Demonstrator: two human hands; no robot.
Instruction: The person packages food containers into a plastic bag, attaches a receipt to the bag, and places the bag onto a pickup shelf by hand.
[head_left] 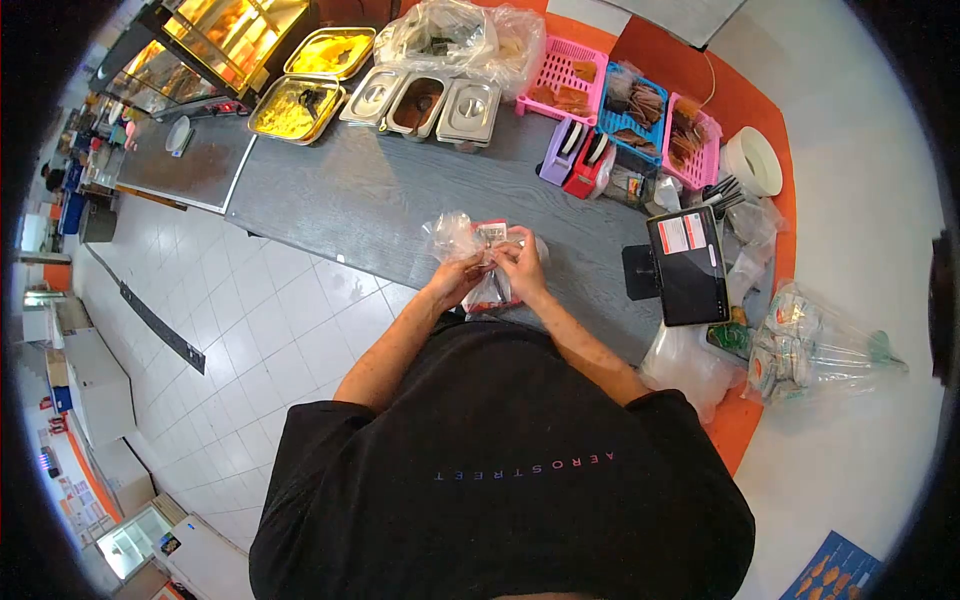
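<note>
Both hands meet close over the near edge of the grey counter, fingers pinched together. My left hand (pixel 459 279) is closed on the gathered part of a clear plastic bag (pixel 454 238), whose crumpled, puffed end sticks out to the left. Right beside it, my right hand (pixel 522 266) pinches at the same gathered plastic, its fingertips touching those of the left. Under the hands lies a red and white printed packet (pixel 490 296), partly hidden by them. What the bag contains is hidden by its folds.
Steel trays of yellow food (pixel 296 108) and lidded steel pans (pixel 468 110) line the back. Pink (pixel 562 78) and blue (pixel 634 104) baskets stand at back right, with tape dispensers (pixel 585 165) before them. A tablet on a stand (pixel 690 265) is to the right.
</note>
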